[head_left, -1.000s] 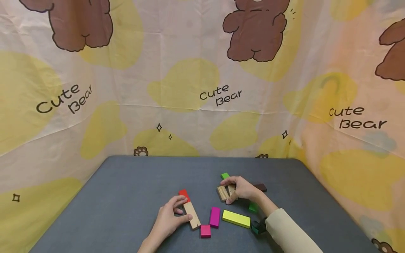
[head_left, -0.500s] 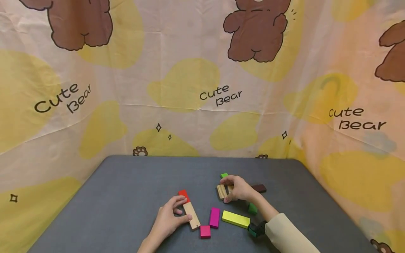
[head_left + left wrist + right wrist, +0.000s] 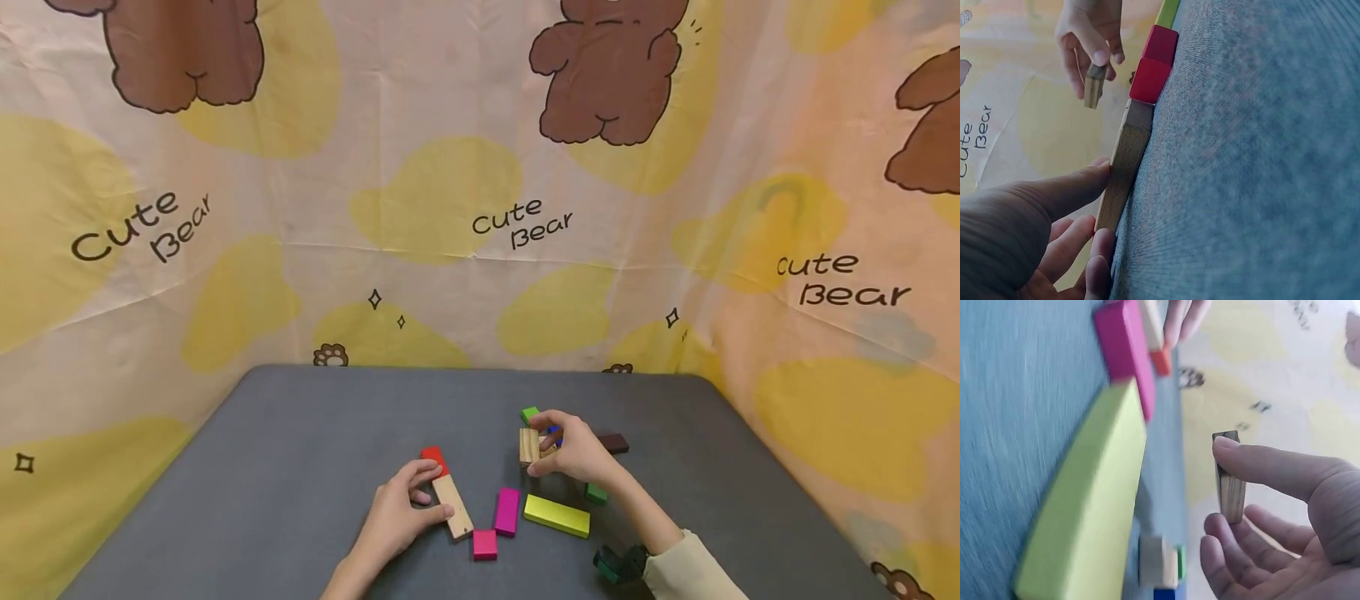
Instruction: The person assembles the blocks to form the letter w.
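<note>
On the grey table [image 3: 300, 433], our left hand [image 3: 397, 517] pinches the long plain block [image 3: 453, 507] lying flat, butted against the red block [image 3: 432, 456]. Our right hand [image 3: 573, 450] pinches a striped wood block [image 3: 529, 445] lifted clear. Risk: that 2-finger pinch looks shallow, so the block could twist out. Only the right wrist view shows the grip [image 3: 1230, 477]; the head view hides it.
</note>
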Action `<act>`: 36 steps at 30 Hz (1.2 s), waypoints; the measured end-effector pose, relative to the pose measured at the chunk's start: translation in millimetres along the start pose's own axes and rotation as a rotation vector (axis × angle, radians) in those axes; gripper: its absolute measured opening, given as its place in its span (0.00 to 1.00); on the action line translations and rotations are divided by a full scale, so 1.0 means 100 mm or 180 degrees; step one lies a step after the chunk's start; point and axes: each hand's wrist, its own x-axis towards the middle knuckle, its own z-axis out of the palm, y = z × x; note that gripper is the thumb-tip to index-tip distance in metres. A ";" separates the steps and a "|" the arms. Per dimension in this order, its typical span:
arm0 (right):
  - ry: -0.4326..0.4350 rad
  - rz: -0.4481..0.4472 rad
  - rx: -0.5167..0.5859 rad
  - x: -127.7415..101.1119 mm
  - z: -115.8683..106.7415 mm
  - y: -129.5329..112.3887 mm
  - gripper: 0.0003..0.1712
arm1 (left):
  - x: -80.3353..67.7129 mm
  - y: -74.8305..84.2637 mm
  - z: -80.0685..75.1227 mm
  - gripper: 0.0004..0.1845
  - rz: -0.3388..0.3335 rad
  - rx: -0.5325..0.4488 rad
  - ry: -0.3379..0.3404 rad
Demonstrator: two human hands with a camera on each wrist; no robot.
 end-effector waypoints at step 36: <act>0.0133 0.0326 0.0039 -0.03 0.30 0.09 0.26 | 0.03 0.00 0.00 0.36 -0.0031 0.0024 -0.0027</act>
